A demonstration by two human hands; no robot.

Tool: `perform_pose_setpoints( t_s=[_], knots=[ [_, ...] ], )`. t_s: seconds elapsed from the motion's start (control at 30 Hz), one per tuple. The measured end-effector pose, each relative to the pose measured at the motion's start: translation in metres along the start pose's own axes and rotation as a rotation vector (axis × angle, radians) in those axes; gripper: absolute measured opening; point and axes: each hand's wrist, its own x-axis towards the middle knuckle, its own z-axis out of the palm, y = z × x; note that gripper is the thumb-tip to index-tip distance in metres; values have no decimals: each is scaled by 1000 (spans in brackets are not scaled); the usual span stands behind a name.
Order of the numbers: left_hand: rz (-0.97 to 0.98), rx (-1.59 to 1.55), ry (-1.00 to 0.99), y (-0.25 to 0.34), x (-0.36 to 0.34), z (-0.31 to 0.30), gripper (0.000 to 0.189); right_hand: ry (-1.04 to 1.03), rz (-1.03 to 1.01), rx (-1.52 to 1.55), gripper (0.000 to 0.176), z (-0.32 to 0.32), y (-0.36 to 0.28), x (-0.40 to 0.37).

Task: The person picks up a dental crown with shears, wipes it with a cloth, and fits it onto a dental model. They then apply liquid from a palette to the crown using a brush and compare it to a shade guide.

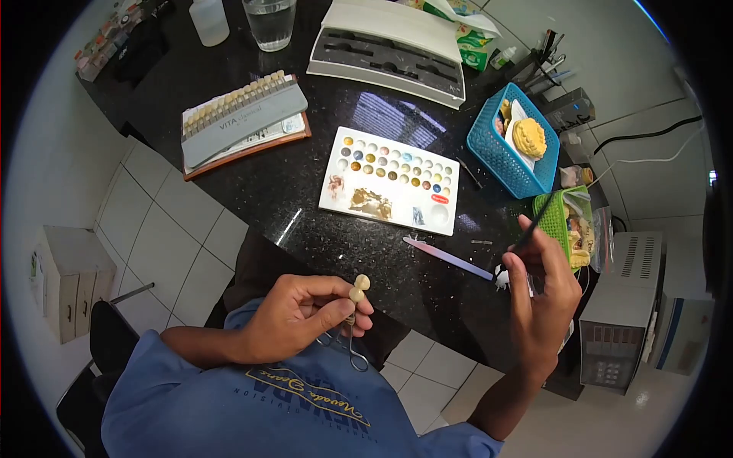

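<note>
Step in hand, by appearance: shading the tooth piece [359, 288], held over the counter [305, 191] edge. The left hand [301, 317] pinches its clamp [353, 349] — the right hand [544, 294] pinches a thin brush [532, 227]. The next touch likely calls for pigment from the palette [401, 208] — and steady wrists.

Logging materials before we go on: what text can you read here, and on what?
"VITA": on the grey shade guide; the smaller word after it is blurred.
Shirt print: upside-down script, unreadable.
Red label on the palette, green packet: too small.
</note>
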Motion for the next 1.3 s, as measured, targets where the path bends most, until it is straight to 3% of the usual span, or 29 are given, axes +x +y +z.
perform_pose_setpoints(
  t_s=[0.07, 0.27, 0.4, 0.67, 0.8, 1.0, 1.07, 1.1, 1.13, 1.2, 1.23, 1.3],
  knots=[
    [7, 24, 2, 0, -2, 0, 22, -6, -54, -58, 31, 5, 7, 12],
    [65, 85, 29, 5, -8, -5, 20, -299, -129, -360, 24, 10, 26, 38],
    [83, -3, 73, 10, -12, -15, 19, -378, -140, -377, 23, 14, 27, 42],
    [221, -105, 98, 25, -18, -42, 18, -378, -186, -364, 22, 26, 30, 45],
    [324, -122, 203, 32, -27, -63, 17, -419, -149, -410, 22, 24, 38, 47],
    [476, -58, 353, 38, -36, -96, 17, -249, -276, -380, 11, 28, -31, 87],
    [557, -1, 435, 47, -38, -101, 16, -373, -361, -291, 5, 40, -66, 107],
    [572, 41, 427, 51, -39, -107, 17, -458, -411, -289, 6, 50, -82, 119],
    [571, 30, 428, 51, -38, -113, 17, -308, -613, -70, 12, 94, -129, 131],
    [652, 115, 490, 53, -35, -119, 17, -363, -721, 53, 26, 127, -154, 147],
    [601, 108, 473, 57, -37, -122, 19, -368, -827, 101, 23, 144, -162, 156],
    [576, 58, 465, 56, -37, -127, 19, -425, -843, 181, 21, 170, -176, 167]
  ],
)
